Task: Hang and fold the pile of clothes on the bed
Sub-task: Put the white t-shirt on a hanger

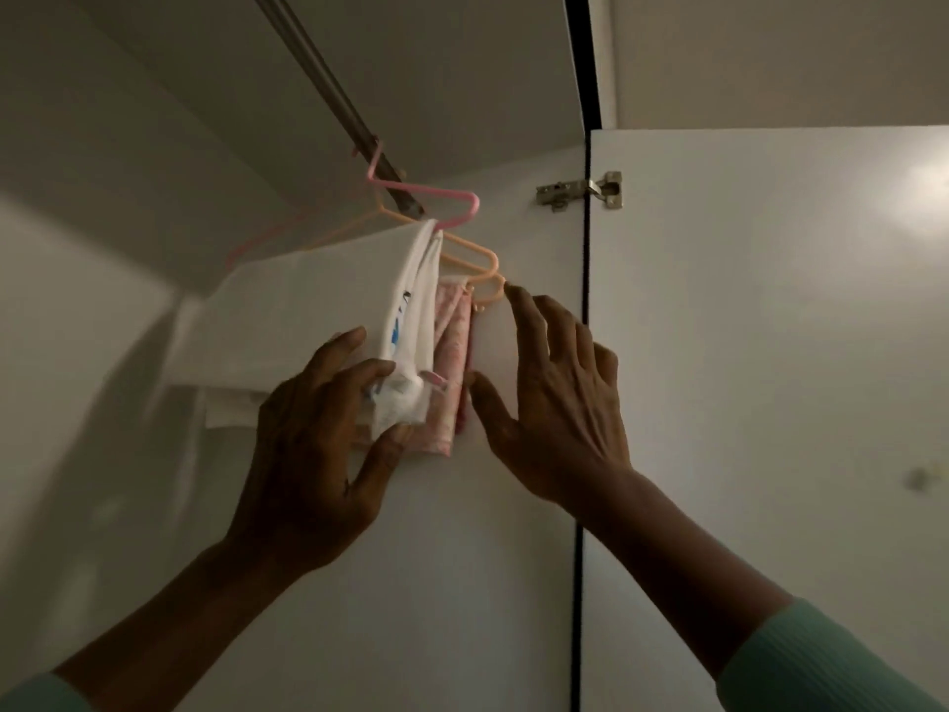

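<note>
Hanging white garment, lengthwise down, left hand pinching

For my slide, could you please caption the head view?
Left hand grips white garment; right hand open by peach hanger.

A silver metal hinge joins the white flat side panel of the wardrobe to the open white wardrobe door. Below the hinge, a thin dark gap runs down between them. Right of the hinge, a soft bright spot of light lies on the door. Lower right of the hinge, the door has a small blurred mark.
</note>
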A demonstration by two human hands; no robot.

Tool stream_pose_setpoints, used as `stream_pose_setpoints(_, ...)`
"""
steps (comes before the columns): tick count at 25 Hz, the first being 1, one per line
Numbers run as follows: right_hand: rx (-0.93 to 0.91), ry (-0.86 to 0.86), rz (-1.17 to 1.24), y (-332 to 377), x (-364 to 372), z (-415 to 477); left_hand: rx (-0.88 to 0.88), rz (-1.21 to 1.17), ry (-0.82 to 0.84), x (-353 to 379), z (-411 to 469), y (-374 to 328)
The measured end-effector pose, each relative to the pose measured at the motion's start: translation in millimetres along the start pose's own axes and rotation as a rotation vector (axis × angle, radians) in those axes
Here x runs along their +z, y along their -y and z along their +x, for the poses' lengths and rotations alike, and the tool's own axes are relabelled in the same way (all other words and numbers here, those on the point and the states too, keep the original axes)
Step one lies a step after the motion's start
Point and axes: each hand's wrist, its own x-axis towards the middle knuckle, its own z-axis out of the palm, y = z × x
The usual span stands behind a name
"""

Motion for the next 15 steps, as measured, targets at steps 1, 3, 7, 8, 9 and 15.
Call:
stream_pose_setpoints(1,0.014,0.040,0.000,-6.7,-12.2,-18.1,0.040,0.006,0.006,1.0,-7.7,-16.6)
stream_pose_setpoints(3,0.064,0.111,0.004,-17.5,-37.8,-55.3,0.052,-0.037,0.061,3.5,-24.1,-51.9)
stream_pose_setpoints(7,0.181,0.227,-0.001,-37.6,-102.9,-141.7,-0.025,-0.197,0.216,16.5,-62.5,-142.2)
stream_pose_setpoints(8,0.215,0.243,-0.007,-42.3,-119.9,-164.4,-0.043,-0.244,0.257,19.5,-71.8,-165.9)
stream_pose_setpoints(9,0.261,0.261,-0.014,-47.5,-140.5,-190.8,-0.062,-0.300,0.302,22.6,-82.8,-193.2)
stream_pose_setpoints(15,0.571,0.390,-0.055,-60.8,-264.7,-350.4,-0.209,-0.614,0.575,23.3,-174.0,-352.0)
